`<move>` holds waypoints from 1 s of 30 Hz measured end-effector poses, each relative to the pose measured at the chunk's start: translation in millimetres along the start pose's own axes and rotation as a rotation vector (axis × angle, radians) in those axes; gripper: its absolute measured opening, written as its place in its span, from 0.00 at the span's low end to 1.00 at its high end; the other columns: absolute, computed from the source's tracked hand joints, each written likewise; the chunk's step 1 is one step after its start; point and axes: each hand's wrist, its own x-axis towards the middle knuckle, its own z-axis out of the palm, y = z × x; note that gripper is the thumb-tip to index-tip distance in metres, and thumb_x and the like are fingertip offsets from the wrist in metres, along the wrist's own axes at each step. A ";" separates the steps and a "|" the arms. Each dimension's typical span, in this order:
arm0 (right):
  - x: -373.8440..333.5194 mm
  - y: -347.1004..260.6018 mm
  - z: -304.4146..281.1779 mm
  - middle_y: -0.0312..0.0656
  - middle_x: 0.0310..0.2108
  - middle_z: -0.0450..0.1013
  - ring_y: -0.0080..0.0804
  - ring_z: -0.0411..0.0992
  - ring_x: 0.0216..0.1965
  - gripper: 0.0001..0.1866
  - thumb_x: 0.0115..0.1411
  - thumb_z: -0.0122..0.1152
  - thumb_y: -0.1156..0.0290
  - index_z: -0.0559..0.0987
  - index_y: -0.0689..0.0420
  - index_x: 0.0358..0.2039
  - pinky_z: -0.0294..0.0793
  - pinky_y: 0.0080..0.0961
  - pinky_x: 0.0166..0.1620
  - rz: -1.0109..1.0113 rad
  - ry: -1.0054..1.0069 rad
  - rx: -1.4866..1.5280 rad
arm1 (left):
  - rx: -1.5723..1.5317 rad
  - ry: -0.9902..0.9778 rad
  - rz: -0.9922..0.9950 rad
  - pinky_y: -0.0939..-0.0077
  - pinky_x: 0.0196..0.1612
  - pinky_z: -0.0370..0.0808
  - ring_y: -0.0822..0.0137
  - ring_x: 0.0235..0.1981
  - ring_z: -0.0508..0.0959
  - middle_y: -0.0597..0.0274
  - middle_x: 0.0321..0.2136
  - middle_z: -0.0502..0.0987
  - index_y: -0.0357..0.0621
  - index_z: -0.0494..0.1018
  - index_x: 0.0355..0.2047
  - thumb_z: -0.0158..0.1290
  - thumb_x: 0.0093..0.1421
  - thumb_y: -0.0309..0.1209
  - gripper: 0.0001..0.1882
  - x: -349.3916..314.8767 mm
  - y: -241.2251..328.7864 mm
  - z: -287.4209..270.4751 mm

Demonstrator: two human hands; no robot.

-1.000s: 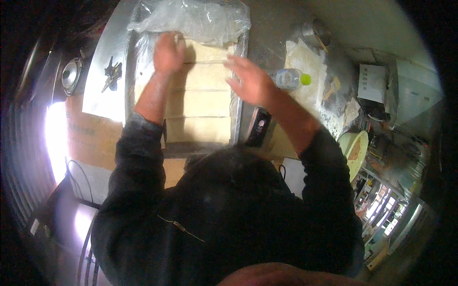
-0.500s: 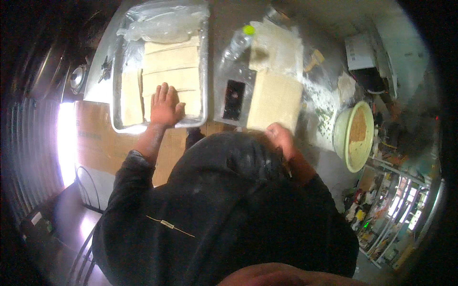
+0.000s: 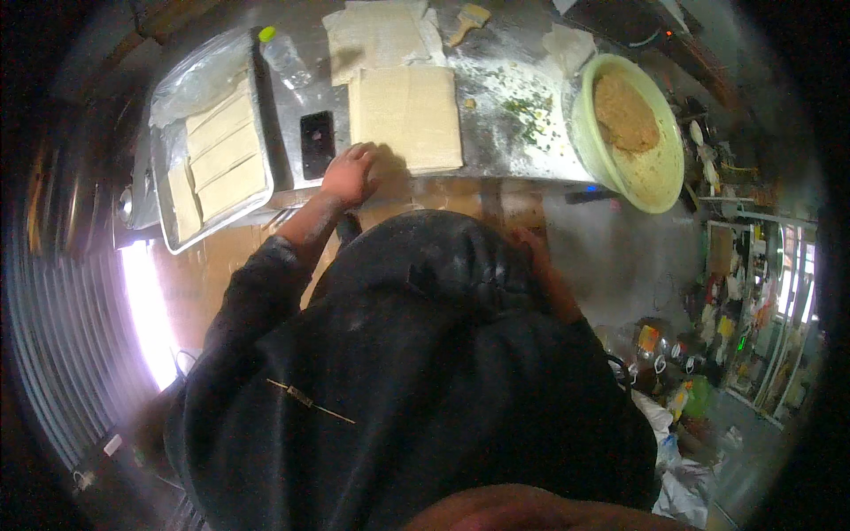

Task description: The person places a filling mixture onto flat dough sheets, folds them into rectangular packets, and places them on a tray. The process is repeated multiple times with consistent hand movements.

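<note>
My left hand (image 3: 351, 174) is at the near left corner of a stack of pale dough sheets (image 3: 405, 119), beside a black phone (image 3: 317, 144). Its fingers are loosely bent and slightly apart, with nothing seen in them; whether they touch the stack I cannot tell. My right hand (image 3: 529, 250) hangs low in front of my body, off the table, dark and smeared, so its fingers do not show clearly. To the left, a metal tray (image 3: 268, 177) lined with clear plastic holds several pale dough strips (image 3: 226, 146).
Behind the stack lie more pale sheets (image 3: 376, 35) and a brush (image 3: 469, 22). A clear bottle (image 3: 288, 62) with a green cap lies near the tray. Chopped greens (image 3: 531, 119) and white powder dot the tabletop. At right, a pale green basin (image 3: 660, 186) holds a brownish mixture (image 3: 625, 115).
My left hand has left the strips in the tray and moved right to the stack. My right hand has dropped from the stack's near edge toward my body. The view has turned rightward.
</note>
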 end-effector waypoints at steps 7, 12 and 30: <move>-74.1 -25.7 14.0 0.43 0.51 0.75 0.37 0.72 0.54 0.27 0.71 0.46 0.51 0.77 0.63 0.53 0.69 0.36 0.59 -0.294 -0.114 -0.387 | 0.115 -0.150 -0.011 0.56 0.66 0.65 0.50 0.67 0.64 0.59 0.64 0.66 0.55 0.69 0.59 0.56 0.60 0.39 0.26 35.8 14.0 22.2; -86.7 -44.8 39.5 0.47 0.53 0.75 0.40 0.71 0.56 0.31 0.71 0.39 0.51 0.78 0.66 0.53 0.67 0.38 0.61 -0.116 -0.057 -0.233 | 0.016 -0.121 0.062 0.56 0.63 0.67 0.53 0.63 0.68 0.61 0.56 0.71 0.51 0.74 0.51 0.55 0.61 0.39 0.19 43.4 4.6 24.0; 71.7 -164.2 187.1 0.51 0.46 0.78 0.51 0.77 0.46 0.24 0.60 0.63 0.51 0.78 0.54 0.49 0.76 0.45 0.49 -0.310 -0.174 -1.222 | -0.207 -0.426 -0.015 0.58 0.53 0.76 0.51 0.51 0.79 0.53 0.48 0.80 0.52 0.77 0.51 0.64 0.55 0.47 0.25 73.8 -27.3 29.0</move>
